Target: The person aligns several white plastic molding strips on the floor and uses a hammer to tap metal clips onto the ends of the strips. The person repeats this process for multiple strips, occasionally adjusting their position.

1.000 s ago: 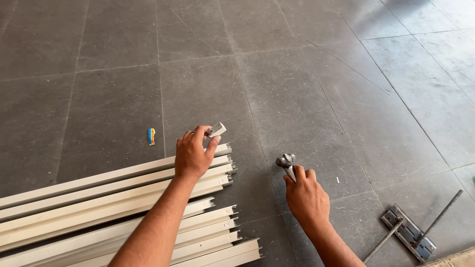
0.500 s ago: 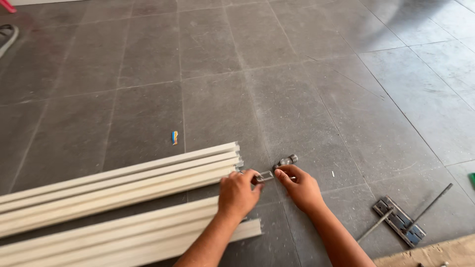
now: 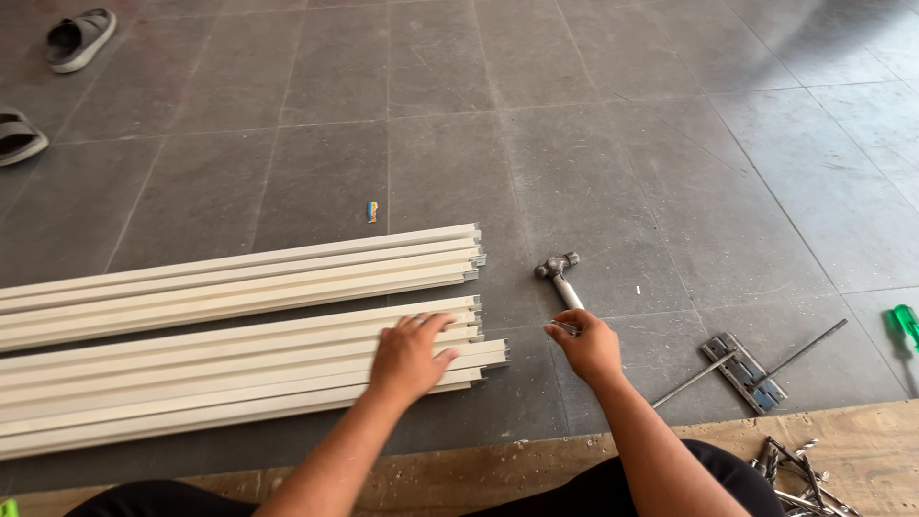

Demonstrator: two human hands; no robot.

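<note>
Grey floor tiles (image 3: 593, 153) carry everything, with two bundles of cream strips (image 3: 239, 369) lying near the person. Left hand (image 3: 410, 356) lies flat and spread on the nearer bundle's end; right hand (image 3: 586, 347) curls around the handle of a hammer (image 3: 561, 276), its head pointing away. Farther off sit sandals (image 3: 78, 38).

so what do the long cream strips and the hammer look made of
Cream strips: probably painted or coated metal channel, with thin, square-cut hollow ends; plastic is possible. Hammer: a dull grey steel-looking head with a pale handle under the right hand, material unclear.
</note>
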